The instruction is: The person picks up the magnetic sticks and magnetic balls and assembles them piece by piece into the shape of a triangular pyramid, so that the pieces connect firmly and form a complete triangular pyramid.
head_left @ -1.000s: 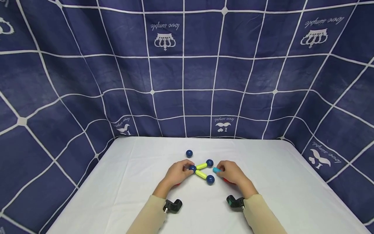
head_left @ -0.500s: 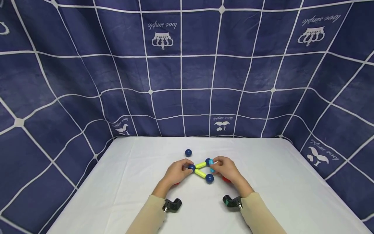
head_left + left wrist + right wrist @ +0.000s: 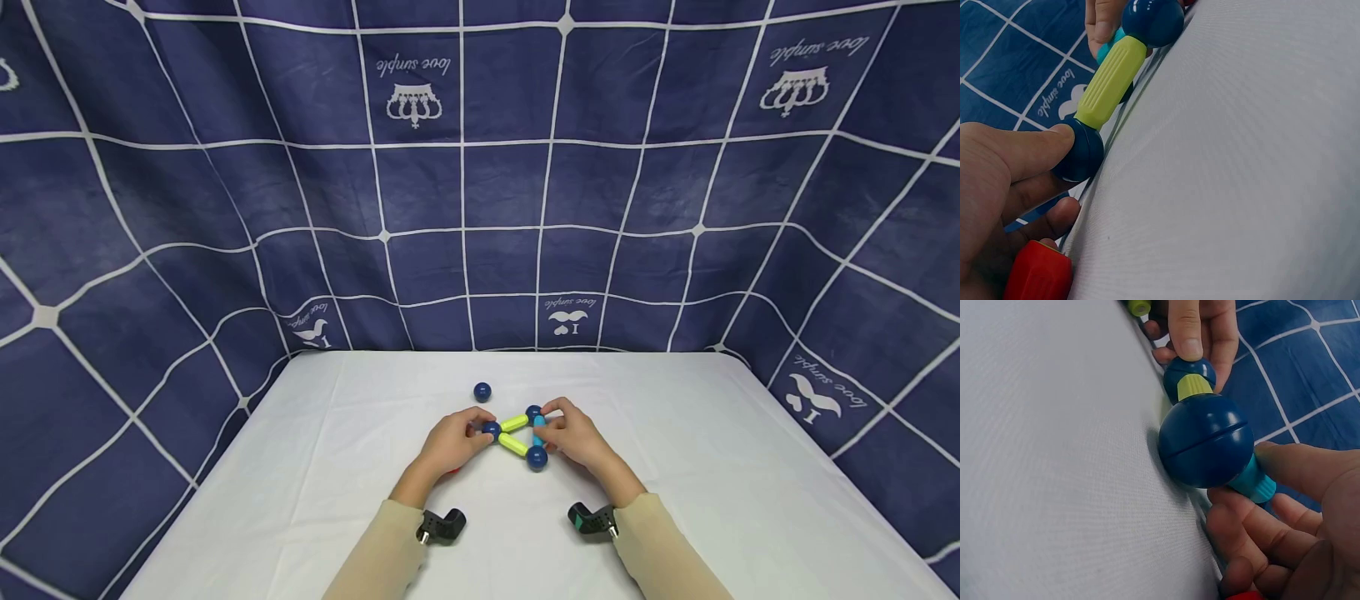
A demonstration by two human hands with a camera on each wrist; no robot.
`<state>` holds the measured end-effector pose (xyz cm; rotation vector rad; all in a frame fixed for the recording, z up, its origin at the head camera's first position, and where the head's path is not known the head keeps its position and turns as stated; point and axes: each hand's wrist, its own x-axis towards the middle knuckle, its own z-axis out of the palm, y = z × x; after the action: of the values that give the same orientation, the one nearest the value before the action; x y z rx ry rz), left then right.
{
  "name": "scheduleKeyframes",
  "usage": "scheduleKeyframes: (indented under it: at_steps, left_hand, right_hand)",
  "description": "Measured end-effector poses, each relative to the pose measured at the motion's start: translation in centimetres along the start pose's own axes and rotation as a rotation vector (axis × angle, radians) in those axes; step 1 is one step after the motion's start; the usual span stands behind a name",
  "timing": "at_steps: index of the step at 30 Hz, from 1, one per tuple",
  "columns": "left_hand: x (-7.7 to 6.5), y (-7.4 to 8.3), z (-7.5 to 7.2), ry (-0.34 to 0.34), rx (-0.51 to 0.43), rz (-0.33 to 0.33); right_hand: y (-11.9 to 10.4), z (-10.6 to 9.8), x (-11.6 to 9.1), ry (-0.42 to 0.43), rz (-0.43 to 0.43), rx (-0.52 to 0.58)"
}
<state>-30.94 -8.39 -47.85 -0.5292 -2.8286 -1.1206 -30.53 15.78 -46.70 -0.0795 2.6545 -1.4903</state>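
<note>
My left hand [image 3: 456, 440] pinches a dark blue ball [image 3: 491, 431] between thumb and fingers. Two lime-yellow rods [image 3: 513, 445] fan out from that ball to the right, each ending in another blue ball [image 3: 536, 457]. Between those two end balls, my right hand [image 3: 576, 435] grips a short cyan rod [image 3: 1254, 480], lined up from one to the other so the pieces outline a triangle. In the left wrist view a red rod [image 3: 1038, 272] lies under my left palm. A bit of red [image 3: 1246, 595] shows below my right fingers, mostly hidden.
A loose blue ball [image 3: 482, 392] rests on the white tablecloth [image 3: 360, 467] beyond the triangle. Behind the table hangs a blue checked curtain [image 3: 502, 183], which also runs along both sides. The green end of a rod [image 3: 1139, 306] peeks in beside the left hand.
My right hand has moved left with the cyan rod, turning it and bringing it between the two end balls. The left hand keeps its hold on the ball.
</note>
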Motion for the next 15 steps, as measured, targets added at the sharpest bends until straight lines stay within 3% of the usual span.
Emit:
scheduleKeyframes:
  at_steps: [15]
  left_hand:
    - [0.01,0.05,-0.10,-0.009,-0.009,-0.012]
  right_hand:
    - [0.07,0.49,-0.13,0.015,-0.048,-0.070]
